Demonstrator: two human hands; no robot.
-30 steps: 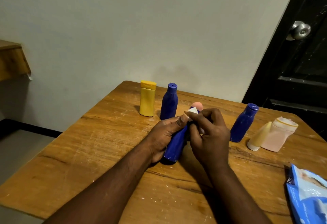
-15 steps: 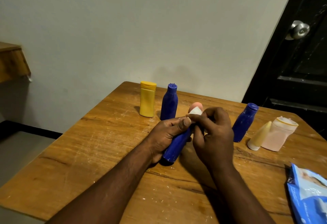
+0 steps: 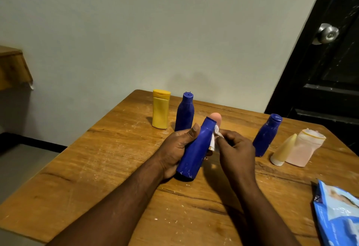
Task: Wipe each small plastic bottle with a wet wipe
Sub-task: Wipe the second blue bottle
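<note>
My left hand (image 3: 175,148) grips a blue plastic bottle (image 3: 196,151), tilted with its cap pointing away from me, just above the wooden table (image 3: 97,168). My right hand (image 3: 236,151) pinches a small white wet wipe (image 3: 214,138) against the bottle's right side near the neck. A yellow bottle (image 3: 160,108) and a second blue bottle (image 3: 185,111) stand upright at the back. A third blue bottle (image 3: 267,135) stands to the right. A pink-topped item (image 3: 216,117) is mostly hidden behind the held bottle.
A pale pink bottle (image 3: 303,148) and a cream cone-shaped bottle (image 3: 282,153) lie at the right. A blue wet wipe packet (image 3: 338,212) sits at the table's near right edge. A dark door with a metal knob (image 3: 328,33) stands beyond the table.
The bottle's neck and cap, covered by my fingers and the wipe before, now show. My right hand has slid with the wipe down to the bottle's right side.
</note>
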